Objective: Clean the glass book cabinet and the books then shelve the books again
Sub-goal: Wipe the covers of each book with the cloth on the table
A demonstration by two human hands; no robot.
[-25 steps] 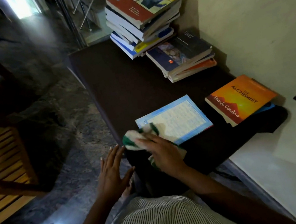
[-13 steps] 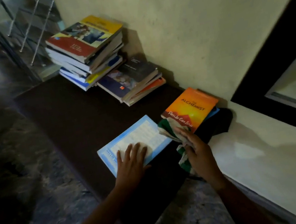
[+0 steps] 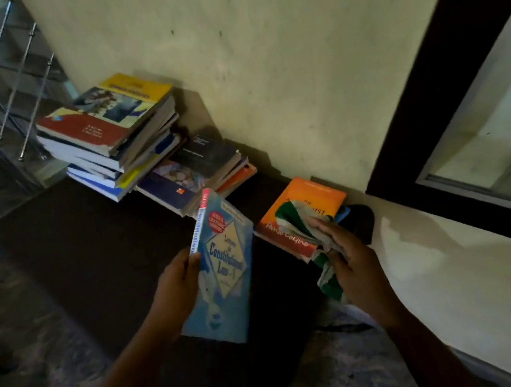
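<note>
Lawbook (image 3: 222, 265) held tilted above table (image 3: 89, 253), left hand (image 3: 177, 279) clamped on spine edge, cover exposed, probably for wiping. Cloth (image 3: 299, 223) bunched in right hand (image 3: 354, 258) over orange book (image 3: 311, 197). Stacks (image 3: 110, 129) waiting by wall (image 3: 292, 53).

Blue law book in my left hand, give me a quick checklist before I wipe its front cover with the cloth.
1. The left hand grips the blue book by its spine edge: ok.
2. Front cover faces the camera, uncovered: ok.
3. The right hand holds the cloth: ok.
4. The cloth clear of the orange book: not ok, it overlaps the cover.
5. Dust on the blue cover: cannot tell.
6. Bare dark surface below for setting it down: ok.
</note>
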